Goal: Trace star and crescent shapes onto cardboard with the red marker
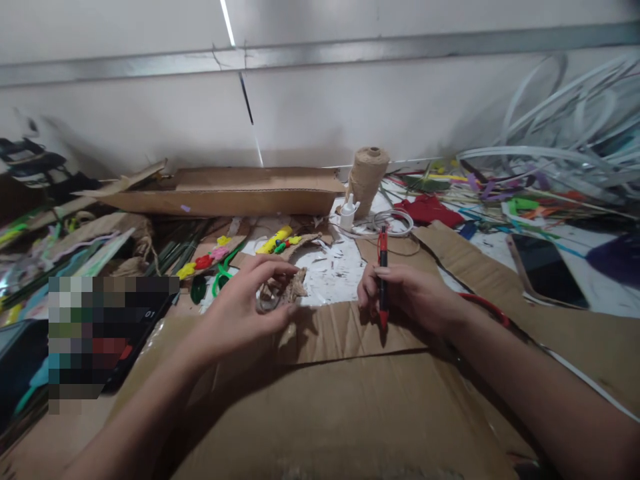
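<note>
A large sheet of brown cardboard [340, 400] lies in front of me, its far flap [345, 330] under both hands. My left hand [245, 303] rests on the flap's far edge with fingers curled round a small twine-wrapped piece [293, 288]. My right hand [407, 297] is closed on a red and black pen [383, 277], held upright with its tip down on the cardboard flap.
A long cardboard box [225, 191] lies at the back, a spool of jute twine [367, 177] and a small white bottle [349, 212] beside it. Green scissors [220, 277], coloured scraps, a phone [545, 270] at right, a dark device [135, 333] at left, white hoops far right.
</note>
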`<state>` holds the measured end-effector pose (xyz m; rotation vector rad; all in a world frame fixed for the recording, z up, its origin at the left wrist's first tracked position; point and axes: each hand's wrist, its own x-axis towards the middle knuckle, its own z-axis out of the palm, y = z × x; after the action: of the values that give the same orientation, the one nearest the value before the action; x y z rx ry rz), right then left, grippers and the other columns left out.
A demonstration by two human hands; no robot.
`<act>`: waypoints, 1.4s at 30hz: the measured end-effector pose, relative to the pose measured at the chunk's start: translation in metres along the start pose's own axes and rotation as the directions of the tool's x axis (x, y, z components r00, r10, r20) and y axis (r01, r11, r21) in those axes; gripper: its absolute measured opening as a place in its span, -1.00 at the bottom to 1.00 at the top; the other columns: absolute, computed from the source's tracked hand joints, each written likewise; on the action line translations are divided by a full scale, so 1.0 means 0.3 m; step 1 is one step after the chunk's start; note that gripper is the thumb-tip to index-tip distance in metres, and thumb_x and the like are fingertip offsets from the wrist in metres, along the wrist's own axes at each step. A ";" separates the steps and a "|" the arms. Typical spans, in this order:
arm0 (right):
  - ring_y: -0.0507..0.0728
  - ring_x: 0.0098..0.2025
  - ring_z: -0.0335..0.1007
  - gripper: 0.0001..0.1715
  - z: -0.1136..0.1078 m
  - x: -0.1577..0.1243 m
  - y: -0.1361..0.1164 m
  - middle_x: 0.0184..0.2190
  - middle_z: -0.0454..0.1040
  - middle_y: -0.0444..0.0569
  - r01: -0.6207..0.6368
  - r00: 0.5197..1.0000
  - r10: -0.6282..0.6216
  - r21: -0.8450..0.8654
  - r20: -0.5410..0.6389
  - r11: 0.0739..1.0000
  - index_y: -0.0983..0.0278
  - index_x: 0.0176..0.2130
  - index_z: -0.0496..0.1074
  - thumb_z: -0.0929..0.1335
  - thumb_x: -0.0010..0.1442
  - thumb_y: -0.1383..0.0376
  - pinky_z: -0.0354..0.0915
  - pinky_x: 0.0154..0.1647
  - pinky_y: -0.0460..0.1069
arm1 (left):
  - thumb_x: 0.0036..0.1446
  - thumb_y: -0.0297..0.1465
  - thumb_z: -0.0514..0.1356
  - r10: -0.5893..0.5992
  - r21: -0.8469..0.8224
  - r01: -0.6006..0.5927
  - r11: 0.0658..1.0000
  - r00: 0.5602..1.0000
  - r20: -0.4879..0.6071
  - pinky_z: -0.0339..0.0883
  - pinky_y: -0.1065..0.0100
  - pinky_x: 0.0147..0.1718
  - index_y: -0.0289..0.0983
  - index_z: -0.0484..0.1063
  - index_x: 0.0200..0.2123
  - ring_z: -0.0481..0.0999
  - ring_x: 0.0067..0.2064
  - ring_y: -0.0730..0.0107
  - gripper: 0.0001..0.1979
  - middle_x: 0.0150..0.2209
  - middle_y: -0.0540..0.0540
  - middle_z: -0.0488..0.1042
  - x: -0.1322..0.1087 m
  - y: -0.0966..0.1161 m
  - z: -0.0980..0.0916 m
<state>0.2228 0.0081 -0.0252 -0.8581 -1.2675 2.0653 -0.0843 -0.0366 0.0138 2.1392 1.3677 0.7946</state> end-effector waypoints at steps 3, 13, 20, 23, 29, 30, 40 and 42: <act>0.14 -0.38 0.46 -0.57 0.001 -0.003 -0.016 -0.38 0.56 -0.04 0.029 0.999 -0.030 -0.052 -0.032 0.998 0.24 -0.37 0.52 0.44 0.33 -0.03 0.36 -0.32 0.01 | 0.28 -0.32 0.28 0.096 0.037 -0.096 0.995 0.995 0.006 0.40 0.03 0.22 -0.17 0.53 0.09 0.52 0.24 0.07 -0.68 0.18 -0.18 0.53 -0.006 0.028 0.017; 0.11 -0.46 0.30 -0.73 -0.018 -0.022 -0.065 -0.52 0.46 -0.12 0.122 0.937 -0.232 -0.379 -0.261 0.917 0.22 -0.27 0.55 0.43 0.25 0.06 0.18 -0.44 -0.01 | 0.20 -0.48 0.30 0.166 0.145 -0.190 0.971 0.973 0.161 0.31 -0.05 0.23 -0.16 0.52 0.17 0.51 0.22 0.03 -0.55 0.23 -0.15 0.54 -0.040 0.075 0.134; 0.19 -0.25 0.48 -0.87 0.019 -0.032 -0.064 -0.36 0.57 -0.08 0.173 0.936 -0.310 -0.553 -0.164 0.815 0.19 -0.23 0.57 0.39 0.28 0.24 0.32 -0.17 0.06 | 0.23 -0.56 0.27 0.217 0.121 -0.260 0.958 0.933 0.288 0.28 0.06 0.18 -0.15 0.48 0.15 0.53 0.16 0.11 -0.56 0.17 -0.06 0.60 -0.030 0.094 0.170; 0.21 -0.23 0.49 -0.85 0.030 -0.032 -0.058 -0.30 0.57 -0.06 0.151 0.958 -0.263 -0.591 -0.109 0.793 0.19 -0.24 0.55 0.34 0.26 0.29 0.32 -0.18 0.07 | 0.26 -0.55 0.28 0.222 0.125 -0.266 0.956 0.932 0.286 0.29 0.04 0.19 -0.16 0.47 0.16 0.52 0.17 0.08 -0.57 0.19 -0.09 0.60 -0.030 0.084 0.180; 0.28 -0.13 0.47 -0.87 0.026 -0.029 -0.056 -0.21 0.56 0.02 0.064 0.983 -0.181 -0.859 -0.033 0.507 0.23 -0.25 0.56 0.38 0.19 0.33 0.28 -0.09 0.10 | 0.23 -0.40 0.45 0.201 0.208 -0.278 0.938 0.923 0.328 0.30 -0.05 0.12 -0.14 0.50 0.13 0.49 0.15 -0.05 -0.58 0.17 -0.11 0.61 -0.030 0.067 0.180; 0.29 -0.10 0.47 -0.88 0.022 -0.030 -0.056 -0.18 0.55 0.04 0.059 0.984 -0.174 -0.883 -0.026 0.466 0.23 -0.23 0.57 0.40 0.20 0.32 0.28 -0.07 0.11 | 0.22 -0.37 0.47 0.198 0.221 -0.280 0.934 0.922 0.332 0.31 -0.04 0.10 -0.15 0.51 0.11 0.49 0.13 -0.05 -0.59 0.14 -0.11 0.62 -0.030 0.066 0.180; 0.31 -0.01 0.47 -0.67 -0.008 -0.032 -0.072 -0.08 0.57 0.06 0.059 0.996 -0.086 -0.923 0.028 0.381 0.24 -0.05 0.63 0.47 0.15 0.40 0.30 -0.01 0.09 | 0.23 -0.30 0.47 0.214 0.270 -0.298 0.915 0.930 0.300 0.32 -0.02 0.05 -0.12 0.56 0.08 0.50 0.10 -0.05 -0.63 0.14 -0.12 0.61 -0.029 0.054 0.193; 0.31 0.01 0.46 -0.62 -0.007 -0.032 -0.071 -0.04 0.56 0.08 0.062 0.996 -0.079 -0.927 0.035 0.370 0.25 -0.01 0.62 0.45 0.16 0.43 0.29 0.02 0.10 | 0.24 -0.32 0.46 0.209 0.280 -0.297 0.913 0.929 0.304 0.32 -0.03 0.04 -0.10 0.56 0.09 0.50 0.10 -0.05 -0.64 0.13 -0.13 0.60 -0.028 0.057 0.193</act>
<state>0.2334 0.0105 -0.0043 -1.2147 -2.4811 1.0666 -0.0359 -0.0558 -0.0183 2.6082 1.1504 0.3635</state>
